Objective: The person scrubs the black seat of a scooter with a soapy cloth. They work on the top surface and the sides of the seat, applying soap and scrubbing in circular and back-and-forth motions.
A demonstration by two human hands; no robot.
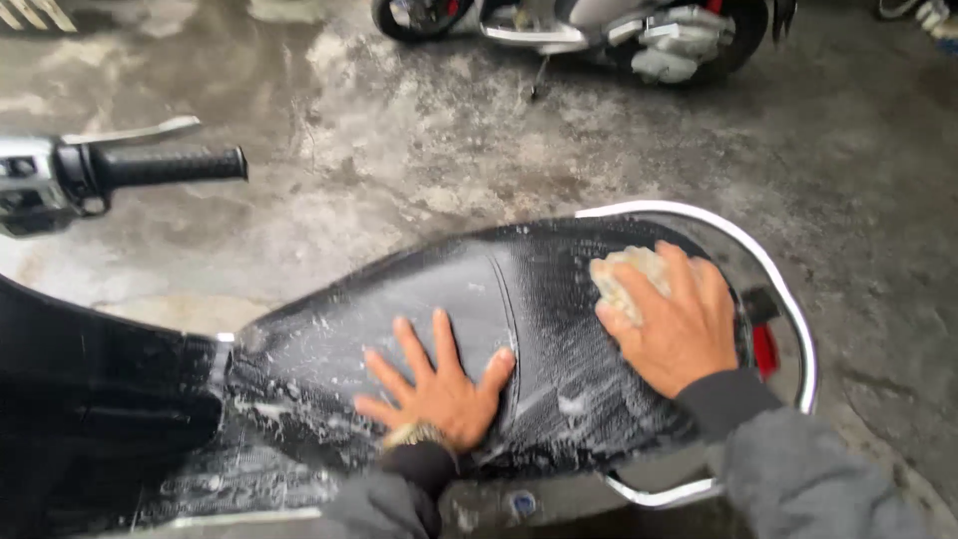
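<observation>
Parked scooter [599, 35] behind; handlebar grip [165, 167]; wet concrete floor [419, 150].

I see a wet grey concrete floor [419, 150], blotched with pale soapy patches and darker damp streaks. On it stands the black scooter [120, 399] I'm looking down on, its soapy black seat [469, 289] ringed at the rear by a chrome grab rail [788, 299]. A second scooter [599, 35] is parked on its side stand at the floor's far edge, well apart.

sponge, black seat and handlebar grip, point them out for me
sponge [624, 276], head view, pale part above the fingers
black seat [439, 284], head view, soapy front half
handlebar grip [170, 166], head view, middle of the rubber
</observation>
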